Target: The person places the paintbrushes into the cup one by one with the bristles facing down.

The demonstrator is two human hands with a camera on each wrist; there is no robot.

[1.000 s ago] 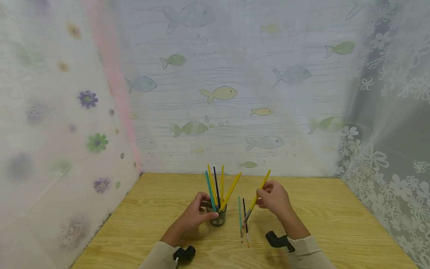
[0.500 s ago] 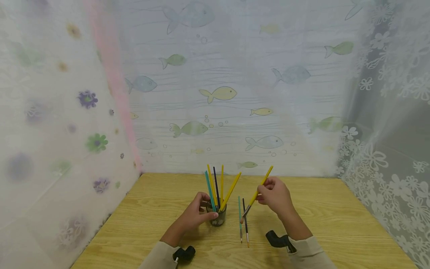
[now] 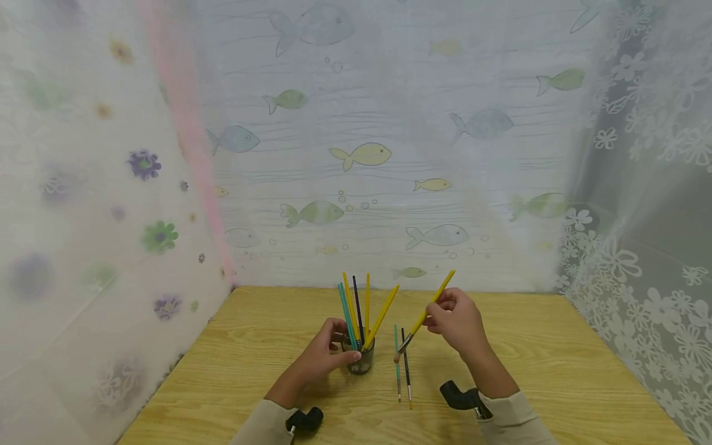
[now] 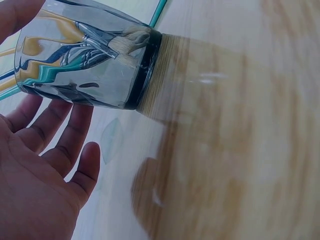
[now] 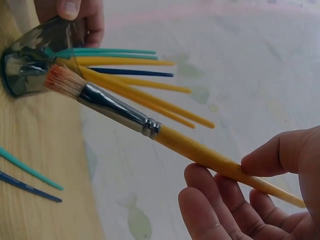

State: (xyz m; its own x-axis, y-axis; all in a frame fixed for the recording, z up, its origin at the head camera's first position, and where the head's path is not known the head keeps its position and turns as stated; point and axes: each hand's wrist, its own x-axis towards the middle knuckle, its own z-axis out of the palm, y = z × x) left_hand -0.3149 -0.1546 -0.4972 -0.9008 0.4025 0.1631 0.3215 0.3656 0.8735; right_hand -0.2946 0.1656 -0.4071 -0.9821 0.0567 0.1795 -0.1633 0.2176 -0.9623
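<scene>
My left hand (image 3: 322, 357) holds a clear dark-tinted glass (image 3: 361, 366), thumb on the near side and fingers around the far side. Several paintbrushes stand in it bristles down, with yellow, teal and dark blue handles (image 3: 358, 309). Between thumb and fingers, my right hand (image 3: 460, 321) pinches a yellow paintbrush (image 5: 195, 150). Its silver ferrule and reddish-tan bristles (image 5: 65, 80) point down and left, above two thin brushes on the table. One of these is a teal paintbrush (image 3: 397, 374), the other a dark paintbrush (image 3: 408, 374); they lie side by side, right of the glass.
A wood-grain table (image 3: 250, 334) lies under everything. Behind it hangs a fish-patterned curtain (image 3: 311, 154), with flowered sheeting (image 3: 83, 216) on the left and white-flowered translucent sheeting (image 3: 656, 278) on the right. Black wrist mounts (image 3: 458, 395) sit at the sleeves.
My right hand has lifted slightly, raising the yellow paintbrush and tilting it more, so its bristles have swung up and left. The left hand and glass have stayed in place.
</scene>
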